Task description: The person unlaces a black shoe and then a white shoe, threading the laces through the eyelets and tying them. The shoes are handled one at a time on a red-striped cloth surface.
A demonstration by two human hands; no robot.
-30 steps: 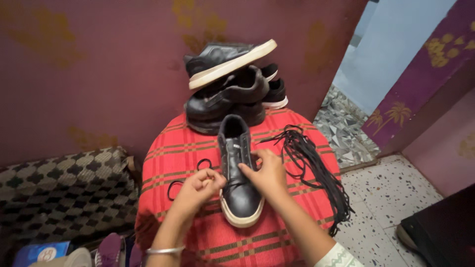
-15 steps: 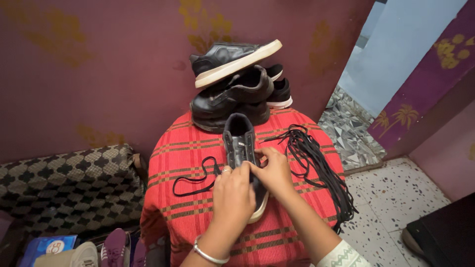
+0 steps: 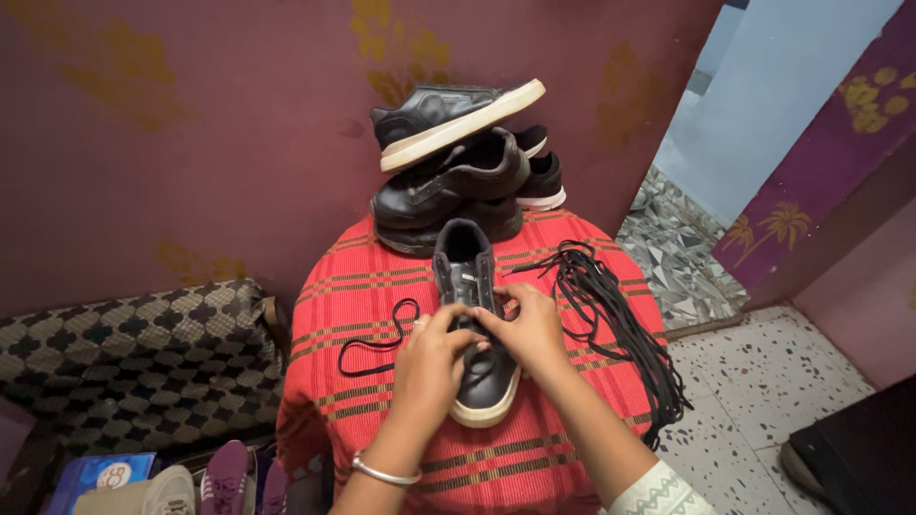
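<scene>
While both hands meet over the black shoe, we note room.
Left hand and right hand fingers pinch its lace; lace bundle crowds the red cloth's right edge.

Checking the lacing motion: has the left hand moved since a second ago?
Yes. The left hand has moved right, off the red cloth beside the black shoe and onto the shoe's laces, meeting the right hand.
</scene>
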